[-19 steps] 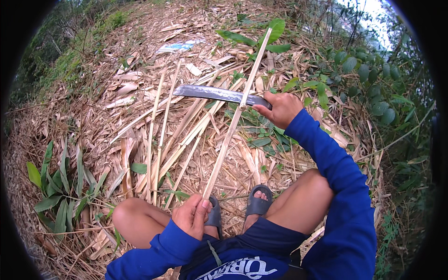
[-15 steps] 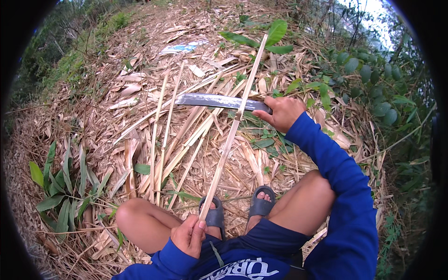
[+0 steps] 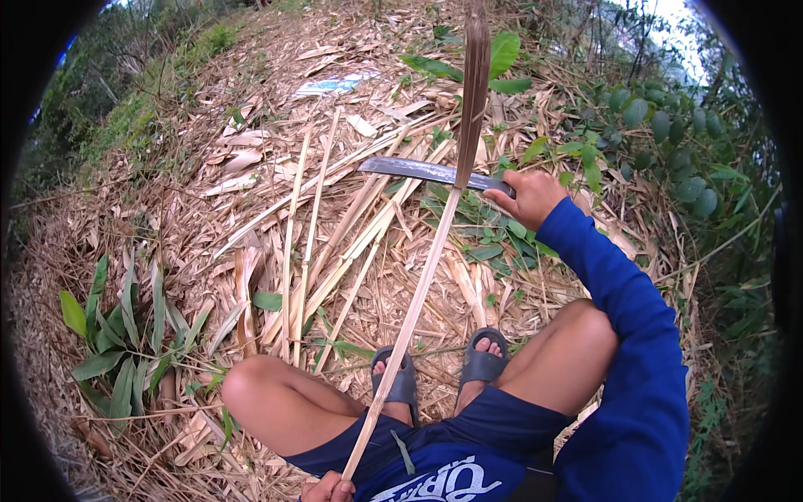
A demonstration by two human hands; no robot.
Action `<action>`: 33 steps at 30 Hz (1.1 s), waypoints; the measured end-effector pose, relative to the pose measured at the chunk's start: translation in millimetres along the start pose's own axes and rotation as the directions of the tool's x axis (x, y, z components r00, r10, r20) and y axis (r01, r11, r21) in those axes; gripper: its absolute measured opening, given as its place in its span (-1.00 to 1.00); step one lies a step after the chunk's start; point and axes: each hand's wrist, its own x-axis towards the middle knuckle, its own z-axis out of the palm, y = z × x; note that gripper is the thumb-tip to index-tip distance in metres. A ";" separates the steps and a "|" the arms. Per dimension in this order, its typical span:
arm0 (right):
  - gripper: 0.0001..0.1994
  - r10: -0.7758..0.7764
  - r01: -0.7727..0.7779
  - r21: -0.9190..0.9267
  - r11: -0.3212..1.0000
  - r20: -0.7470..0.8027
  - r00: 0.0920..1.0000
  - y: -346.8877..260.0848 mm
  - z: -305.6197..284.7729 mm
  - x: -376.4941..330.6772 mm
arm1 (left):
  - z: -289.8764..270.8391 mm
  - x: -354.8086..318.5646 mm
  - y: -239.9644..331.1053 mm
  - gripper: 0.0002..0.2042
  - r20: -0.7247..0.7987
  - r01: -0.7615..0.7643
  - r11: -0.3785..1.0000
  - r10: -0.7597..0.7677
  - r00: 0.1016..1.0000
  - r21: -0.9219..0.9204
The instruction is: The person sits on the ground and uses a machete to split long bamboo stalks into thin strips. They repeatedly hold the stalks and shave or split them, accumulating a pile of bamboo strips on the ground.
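Note:
Low at the front edge, my left hand [image 3: 328,488] is closed round the near end of a long pale bamboo strip [image 3: 407,335]; part of this hand is cut off by the picture's edge. The strip slants up and away to the blade of a machete [image 3: 418,171]. My right hand [image 3: 533,199] grips the machete's handle, its blade pointing left across the strip. Above the blade rises a broader, dark brown length of bamboo [image 3: 474,92], reaching the top of the picture. Whether it is split from the strip or continues it, I cannot tell.
Several bamboo strips [image 3: 294,243] lie on ground littered with dry chips and husks [image 3: 242,159]. My sandalled feet [image 3: 483,360] rest between my bent knees. Leafy plants stand at the left [image 3: 125,351] and right [image 3: 669,134]. A blue-and-white sheet [image 3: 330,86] lies farther off.
My left hand has drawn the strip down toward me. The machete has shifted slightly right. A broad brown length now stands above the blade, where a thin pale end was.

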 end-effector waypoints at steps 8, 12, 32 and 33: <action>-0.44 -0.029 0.030 0.011 0.999 -0.058 0.998 21.7 13.9 1.4 | -12.1 -43.2 -29.7 -0.73 -0.040 0.109 0.977 -0.119 0.992 -0.186; -0.39 -0.032 0.033 0.026 0.999 -0.034 0.999 31.7 24.0 5.6 | -26.8 -66.8 -53.1 -0.74 0.003 0.227 0.935 -0.235 0.972 -0.274; -0.24 0.498 -0.470 0.226 0.853 -0.087 0.863 157.9 97.7 28.7 | -129.4 -76.8 -12.7 -0.66 -0.386 0.180 0.980 -0.134 0.913 0.085; -0.21 0.481 -0.453 0.246 0.857 -0.064 0.875 149.2 94.3 33.7 | -143.2 -64.4 8.5 -0.66 -0.409 0.115 0.960 0.000 0.913 0.256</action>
